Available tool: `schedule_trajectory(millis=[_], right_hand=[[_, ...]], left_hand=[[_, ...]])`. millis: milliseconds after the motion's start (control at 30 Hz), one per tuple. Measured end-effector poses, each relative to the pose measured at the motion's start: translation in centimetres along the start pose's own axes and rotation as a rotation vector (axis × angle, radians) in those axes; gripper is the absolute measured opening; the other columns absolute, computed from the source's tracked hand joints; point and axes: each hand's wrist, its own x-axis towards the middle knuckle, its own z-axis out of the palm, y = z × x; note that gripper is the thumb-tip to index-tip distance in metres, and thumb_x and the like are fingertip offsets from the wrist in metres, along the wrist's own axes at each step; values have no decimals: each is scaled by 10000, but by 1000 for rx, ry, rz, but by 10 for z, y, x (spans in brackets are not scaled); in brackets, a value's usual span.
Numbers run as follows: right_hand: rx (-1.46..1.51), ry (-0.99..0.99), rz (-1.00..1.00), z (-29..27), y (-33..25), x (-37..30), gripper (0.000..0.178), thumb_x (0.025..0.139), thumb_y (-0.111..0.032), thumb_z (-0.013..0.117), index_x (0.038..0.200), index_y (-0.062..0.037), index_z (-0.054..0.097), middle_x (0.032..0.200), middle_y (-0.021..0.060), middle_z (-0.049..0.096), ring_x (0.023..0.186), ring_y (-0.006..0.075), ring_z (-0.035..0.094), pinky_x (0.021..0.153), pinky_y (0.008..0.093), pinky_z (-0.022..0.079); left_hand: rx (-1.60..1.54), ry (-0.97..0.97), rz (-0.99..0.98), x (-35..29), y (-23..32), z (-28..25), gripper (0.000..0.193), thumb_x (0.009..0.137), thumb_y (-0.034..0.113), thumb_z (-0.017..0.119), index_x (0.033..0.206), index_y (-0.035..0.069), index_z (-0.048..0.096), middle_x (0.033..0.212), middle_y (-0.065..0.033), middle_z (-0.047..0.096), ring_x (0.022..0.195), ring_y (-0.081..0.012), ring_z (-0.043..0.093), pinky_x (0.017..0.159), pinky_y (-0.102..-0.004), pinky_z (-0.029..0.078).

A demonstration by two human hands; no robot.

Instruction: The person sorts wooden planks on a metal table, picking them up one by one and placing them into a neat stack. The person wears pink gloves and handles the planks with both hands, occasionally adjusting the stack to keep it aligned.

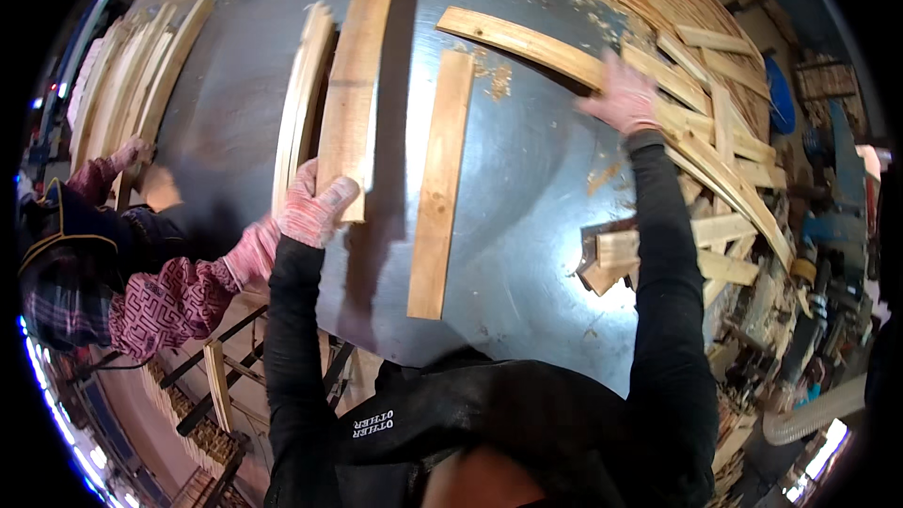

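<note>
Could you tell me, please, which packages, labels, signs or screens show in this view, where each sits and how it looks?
Small white printed label: on the person's black apron, at the lower middle of the picture, below the dark metal table; pale lettering on black cloth, seen upside down.
No packages, signs or screens can be made out elsewhere.

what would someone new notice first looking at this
First, the dark metal table filling the middle, with pale wooden slats on it. The left hand, in a pink patterned glove, grips the near end of a long plank, while the right hand rests on a curved slat at the far right. A heap of slats crowds the table's right edge, and a co-worker's gloved hand reaches in from the left.
</note>
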Motion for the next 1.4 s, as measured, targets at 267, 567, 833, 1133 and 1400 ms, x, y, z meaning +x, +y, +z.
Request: schedule_trajectory(millis=[267,567,833,1133,1400], right_hand=[[72,-568,184,16,29,-7,645,844,-495,629,1335,-86,538,1206,218,634,1117,360,614,935,430,488],[1672,-529,265,14,-67,-82,344,943,-259,642,1179,-9,658,1003,44,695,926,116,628,823,307,518],[190,269,791,10,-56,-117,1059,788,-663,645,1485,32,255,1508,293,315,1418,401,287,1167,473,191],[831,-20,976,25,-64,-110,800,780,-238,742,1366,45,276,1218,289,557,1117,399,607,922,433,517],[659,-182,322,24,-91,-100,691,929,-422,533,1465,-32,339,1265,239,593,1137,404,596,991,447,471]], left_hand=[[471,235,182,73,-66,-83,615,784,232,783,1278,-18,516,1143,-151,656,992,-231,652,871,-351,514],[191,28,316,20,-75,49,669,855,334,716,1381,41,423,1189,-209,573,1012,-334,606,836,-437,543],[-392,-328,-168,-23,-75,106,358,860,104,653,1190,12,549,1004,-123,652,798,-213,671,576,-304,565],[322,-45,190,-26,-120,91,382,923,69,583,1291,8,503,1127,-120,641,964,-187,624,832,-312,519],[1179,-29,417,-65,-127,196,891,826,339,728,1463,-42,237,1270,-309,525,1140,-438,555,939,-467,466]])
